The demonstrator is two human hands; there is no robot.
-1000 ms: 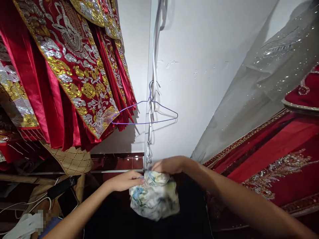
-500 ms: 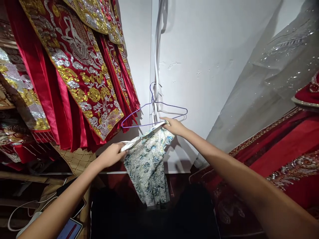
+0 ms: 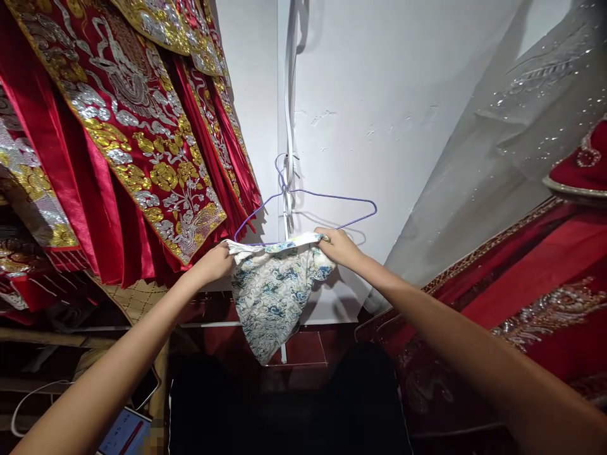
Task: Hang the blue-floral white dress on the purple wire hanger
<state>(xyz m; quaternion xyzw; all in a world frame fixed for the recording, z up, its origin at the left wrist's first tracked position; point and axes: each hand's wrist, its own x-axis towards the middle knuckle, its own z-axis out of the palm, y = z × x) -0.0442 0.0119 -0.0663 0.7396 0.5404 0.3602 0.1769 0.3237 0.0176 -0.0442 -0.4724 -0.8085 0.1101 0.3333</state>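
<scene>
A white garment with a blue and yellow swirl print [image 3: 272, 294] hangs stretched between my two hands, its kind unclear. My left hand [image 3: 215, 260] is closed on the left end of its white upper edge. On the right end of that edge, my right hand [image 3: 339, 246] pinches the cloth with thumb and fingers. Just behind and above the edge is a purple wire hanger [image 3: 332, 196], hooked near a white cable against the wall. Cloth covers part of the hanger's lower bar, so I cannot tell whether the two are joined.
Red costumes with gold and silver embroidery [image 3: 142, 139] hang at the left. A sheer sequined white cloth [image 3: 512, 145] and red beaded fabric [image 3: 535, 291] are at the right. A phone with a lit screen [image 3: 126, 433] lies at lower left beside a white cable [image 3: 28, 398].
Both hands have drawn the garment's upper edge nearly level, my left hand rising and my right shifting slightly right. The hanger has swung and tilted. The garment's lower end has moved left and up.
</scene>
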